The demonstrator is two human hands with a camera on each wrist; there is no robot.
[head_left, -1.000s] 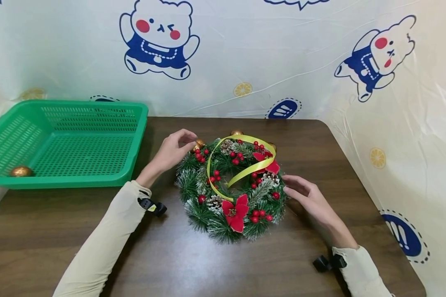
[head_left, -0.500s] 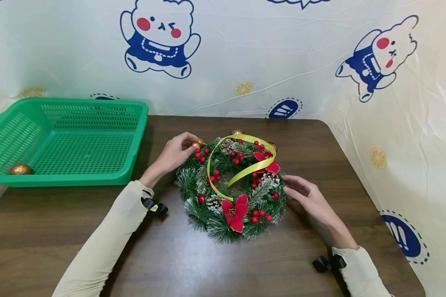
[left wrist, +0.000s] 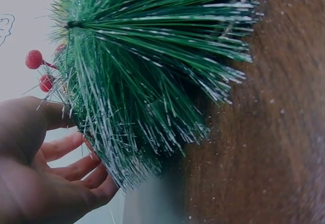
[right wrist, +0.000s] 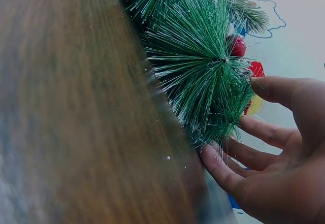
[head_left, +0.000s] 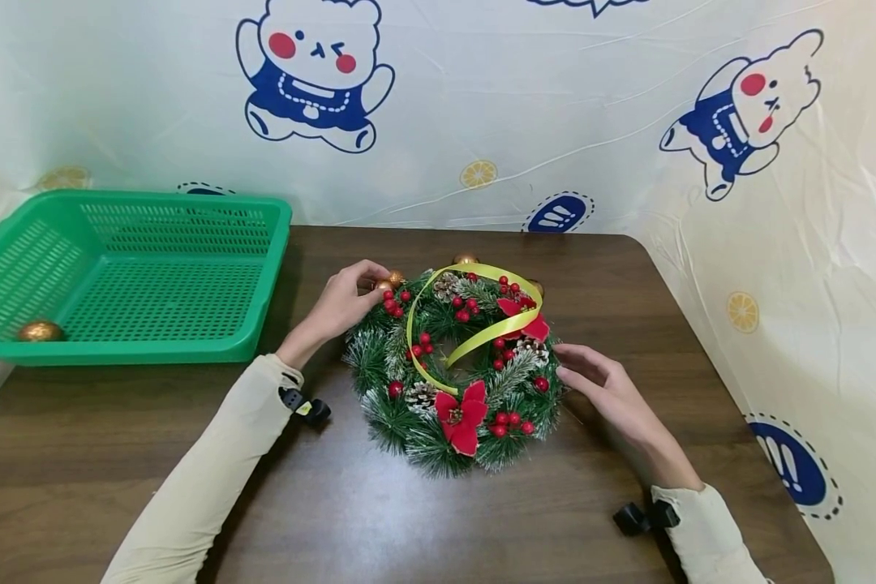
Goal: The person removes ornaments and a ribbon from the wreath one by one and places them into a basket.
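Note:
A green Christmas wreath (head_left: 387, 426), with red berries, pine cones and red poinsettias, lies on the table. A loop of yellow ribbon (head_left: 474, 345) arches over its middle. At the back left edge my left hand (head_left: 341, 302) holds a gold bauble (head_left: 384, 285) between thumb and fingers; another gold bauble (head_left: 397, 277) sits right beside it. In the left wrist view the needles (left wrist: 137, 71) hide most of what the fingertips grip. My right hand (head_left: 611, 393) rests at the right edge, its relaxed fingers and thumb touching the needles (right wrist: 203, 82) in the right wrist view.
A green plastic basket (head_left: 255, 316) stands at the back left with one gold bauble (head_left: 40, 331) inside. Behind the wreath sit further gold baubles (head_left: 465, 259). The brown table (head_left: 409, 535) ends at a printed curtain (head_left: 445, 97) at the back and right.
My left hand has moved slightly inward and its fingers have closed round the gold bauble at the back left. The right hand and the wreath have stayed in place.

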